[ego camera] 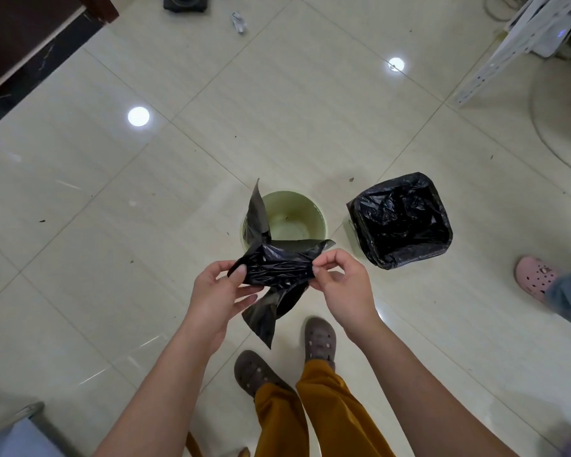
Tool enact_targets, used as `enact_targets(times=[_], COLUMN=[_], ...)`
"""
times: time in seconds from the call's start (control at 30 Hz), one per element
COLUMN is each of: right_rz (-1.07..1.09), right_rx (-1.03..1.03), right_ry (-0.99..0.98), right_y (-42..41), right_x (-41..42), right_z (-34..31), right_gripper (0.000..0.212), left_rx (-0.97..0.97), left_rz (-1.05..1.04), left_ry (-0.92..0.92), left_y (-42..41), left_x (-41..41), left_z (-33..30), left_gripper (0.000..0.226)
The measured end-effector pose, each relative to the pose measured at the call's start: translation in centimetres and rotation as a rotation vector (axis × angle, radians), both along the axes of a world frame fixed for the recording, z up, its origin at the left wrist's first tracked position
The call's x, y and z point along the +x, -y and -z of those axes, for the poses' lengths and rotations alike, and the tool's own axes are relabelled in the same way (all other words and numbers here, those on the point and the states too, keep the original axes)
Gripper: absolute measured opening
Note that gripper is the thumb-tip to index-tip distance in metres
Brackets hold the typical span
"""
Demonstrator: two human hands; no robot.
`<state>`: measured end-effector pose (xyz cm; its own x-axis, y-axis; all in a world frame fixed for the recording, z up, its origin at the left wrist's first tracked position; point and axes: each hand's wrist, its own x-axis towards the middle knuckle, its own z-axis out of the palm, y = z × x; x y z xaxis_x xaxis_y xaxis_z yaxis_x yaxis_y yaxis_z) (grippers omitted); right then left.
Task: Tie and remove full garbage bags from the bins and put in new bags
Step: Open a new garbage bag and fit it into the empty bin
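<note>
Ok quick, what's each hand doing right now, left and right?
Left hand: its fingers pinch one end of the folded black bag.
Right hand: its fingers pinch the other end of the same bag.

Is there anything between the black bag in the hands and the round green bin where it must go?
Nothing visible does. The new black bag, pinched by the left hand and the right hand, hangs just over the near rim of the green bin, which is unlined and open. The square bin stands apart, already lined.
</note>
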<state>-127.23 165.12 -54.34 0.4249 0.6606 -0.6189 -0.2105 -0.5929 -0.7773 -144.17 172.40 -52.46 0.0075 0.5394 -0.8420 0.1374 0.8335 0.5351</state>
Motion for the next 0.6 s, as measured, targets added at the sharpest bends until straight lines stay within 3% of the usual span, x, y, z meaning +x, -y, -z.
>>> enact_targets(times=[0.13, 0.23, 0.33, 0.4, 0.43, 0.5, 0.6], right_rz=[-0.232, -0.344, -0.158, 0.077, 0.172, 0.301, 0.365], right_rx=[0.065, 0.08, 0.04, -0.126, -0.238, -0.401, -0.462], right_ry=[0.076, -0.02, 0.097, 0.245, 0.197, -0.063, -0.313], right_y=[0.5, 1.0, 1.3, 1.2, 1.1, 0.9, 0.6], right_x=[-0.9, -2.2, -2.5, -1.6, -1.1, 0.1, 0.8], right_z=[-0.6, -0.7, -0.2, 0.4, 0.8, 1.4, 2.5], right_gripper=[0.026, 0.021, 0.022, 0.042, 0.059, 0.094, 0.117], left_rx=[-0.127, -0.085, -0.057, -0.061, -0.062, -0.072, -0.135], left_rz=[0.105, 0.097, 0.037, 0.026, 0.028, 0.043, 0.026], left_ry=[0.123, 0.054, -0.011, -0.011, -0.013, -0.028, -0.006], left_y=[0.5, 1.0, 0.8, 0.5, 0.4, 0.2, 0.3], left_x=[0.7, 1.7, 1.6, 1.0, 0.7, 0.1, -0.5], left_z=[-0.3, 0.0, 0.4, 0.4, 0.4, 0.5, 0.6], left_gripper=[0.045, 0.037, 0.033, 0.035, 0.037, 0.039, 0.048])
